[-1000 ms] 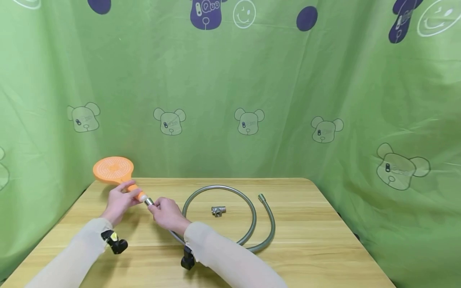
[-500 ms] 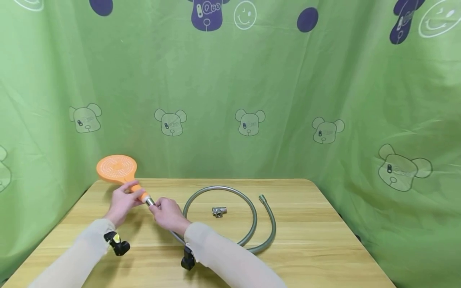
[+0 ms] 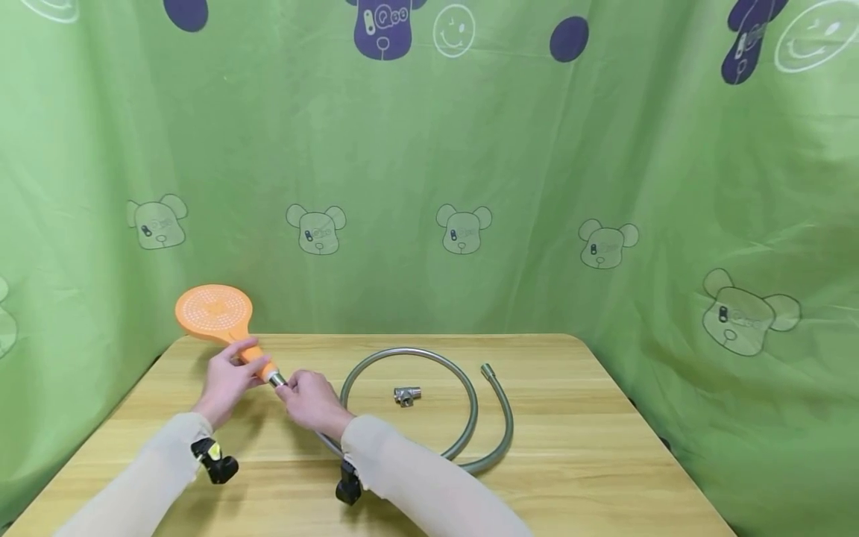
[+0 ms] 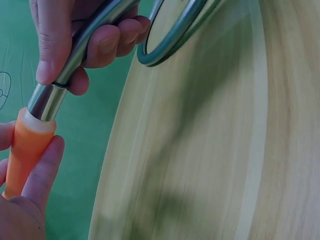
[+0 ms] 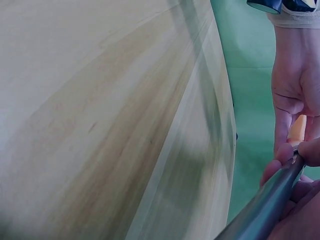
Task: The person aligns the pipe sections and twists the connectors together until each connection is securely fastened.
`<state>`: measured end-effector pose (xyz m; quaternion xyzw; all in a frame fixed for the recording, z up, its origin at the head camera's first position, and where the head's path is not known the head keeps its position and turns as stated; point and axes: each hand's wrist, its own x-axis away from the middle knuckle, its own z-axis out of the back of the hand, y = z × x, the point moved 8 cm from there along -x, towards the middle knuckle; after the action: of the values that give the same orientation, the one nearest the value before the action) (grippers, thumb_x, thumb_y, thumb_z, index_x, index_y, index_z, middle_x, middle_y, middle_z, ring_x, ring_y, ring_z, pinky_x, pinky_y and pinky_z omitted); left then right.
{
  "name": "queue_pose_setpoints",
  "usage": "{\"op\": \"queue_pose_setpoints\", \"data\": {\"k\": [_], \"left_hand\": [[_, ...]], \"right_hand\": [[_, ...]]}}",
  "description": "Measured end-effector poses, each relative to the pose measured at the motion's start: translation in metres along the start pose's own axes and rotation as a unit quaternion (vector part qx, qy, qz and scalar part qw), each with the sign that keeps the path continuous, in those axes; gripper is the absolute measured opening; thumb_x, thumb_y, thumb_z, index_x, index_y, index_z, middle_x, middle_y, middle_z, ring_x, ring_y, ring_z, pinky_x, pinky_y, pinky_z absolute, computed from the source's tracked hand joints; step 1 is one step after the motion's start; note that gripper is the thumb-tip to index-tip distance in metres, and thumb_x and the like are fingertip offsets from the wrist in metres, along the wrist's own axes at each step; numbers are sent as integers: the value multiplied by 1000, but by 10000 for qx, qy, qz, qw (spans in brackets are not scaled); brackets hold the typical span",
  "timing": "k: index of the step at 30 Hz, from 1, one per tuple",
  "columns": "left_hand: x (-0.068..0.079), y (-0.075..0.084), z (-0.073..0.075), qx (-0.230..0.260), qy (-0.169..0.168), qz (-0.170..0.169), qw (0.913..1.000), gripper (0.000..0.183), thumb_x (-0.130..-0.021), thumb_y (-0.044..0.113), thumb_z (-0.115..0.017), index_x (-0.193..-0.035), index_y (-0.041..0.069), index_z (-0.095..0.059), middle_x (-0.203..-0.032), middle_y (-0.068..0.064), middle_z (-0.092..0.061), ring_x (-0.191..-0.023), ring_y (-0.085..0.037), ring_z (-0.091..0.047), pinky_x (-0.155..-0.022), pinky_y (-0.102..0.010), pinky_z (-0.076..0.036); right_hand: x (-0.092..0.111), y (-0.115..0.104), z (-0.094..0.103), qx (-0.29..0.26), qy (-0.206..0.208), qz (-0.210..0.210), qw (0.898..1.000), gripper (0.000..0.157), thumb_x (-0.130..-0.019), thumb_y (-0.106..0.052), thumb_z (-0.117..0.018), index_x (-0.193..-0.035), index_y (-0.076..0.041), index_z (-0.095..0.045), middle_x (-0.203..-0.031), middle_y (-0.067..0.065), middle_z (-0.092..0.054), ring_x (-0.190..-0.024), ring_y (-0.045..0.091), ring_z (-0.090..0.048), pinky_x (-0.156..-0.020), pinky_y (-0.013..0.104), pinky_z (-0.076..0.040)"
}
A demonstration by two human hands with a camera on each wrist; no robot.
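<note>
My left hand [image 3: 224, 380] grips the handle of an orange hand shower [image 3: 213, 309], its perforated face turned up at the table's back left. In the left wrist view, a silver hose nut [image 4: 46, 102] meets the pale collar at the handle's end. How far it is threaded cannot be told. My right hand [image 3: 312, 399] holds the grey shower hose [image 3: 473, 403] just behind that nut, thumb and fingers curled around it. From there the hose loops across the table to its free end fitting [image 3: 488, 369].
A small silver tee fitting [image 3: 406, 396] lies inside the hose loop. The wooden table [image 3: 570, 477] has a rounded back right corner. Green patterned curtain [image 3: 396, 283] hangs behind it and at both sides.
The hand shower's head has risen slightly, its face tilting a little more toward the camera. Both hands keep their hold on the handle and hose, nearly in place.
</note>
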<state>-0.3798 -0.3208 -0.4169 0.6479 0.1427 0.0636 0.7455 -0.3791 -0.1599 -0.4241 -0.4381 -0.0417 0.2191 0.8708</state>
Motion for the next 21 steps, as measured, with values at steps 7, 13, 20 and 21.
{"op": "queue_pose_setpoints", "data": {"k": [7, 13, 20, 21], "left_hand": [[2, 3, 4, -94, -39, -97, 9999, 58, -96, 5, -66, -147, -4, -41, -109, -16, -59, -79, -3, -67, -79, -24, -62], [5, 7, 4, -259, -260, -78, 9993, 56, -97, 8, -66, -147, -3, -42, -110, -17, -58, -82, -6, -67, -80, -25, -62], [6, 10, 2, -383, -321, -131, 9987, 56, -97, 8, -66, -147, -2, -42, -113, -20, -56, -81, -5, -67, -80, -25, -62], [6, 11, 1, -384, -284, -143, 9988, 56, -97, 7, -66, -147, -3, -42, -114, -21, -56, -81, -5, -67, -80, -25, -62]], "right_hand": [[2, -4, 1, 213, 59, 89, 9997, 22, -99, -31, -64, -85, -14, -65, -60, -6, -52, -47, 8, -44, -40, 22, -36], [4, -10, 3, 452, 36, 230, 9987, 22, -99, -32, -64, -85, -15, -65, -61, -7, -53, -48, 7, -45, -40, 22, -38], [4, -9, 2, 559, 50, 209, 9982, 21, -98, -32, -64, -85, -16, -65, -62, -7, -54, -48, 8, -45, -39, 23, -38], [4, -8, 2, 558, 67, 188, 9982, 21, -98, -32, -64, -85, -16, -65, -63, -7, -54, -48, 8, -45, -39, 23, -39]]}}
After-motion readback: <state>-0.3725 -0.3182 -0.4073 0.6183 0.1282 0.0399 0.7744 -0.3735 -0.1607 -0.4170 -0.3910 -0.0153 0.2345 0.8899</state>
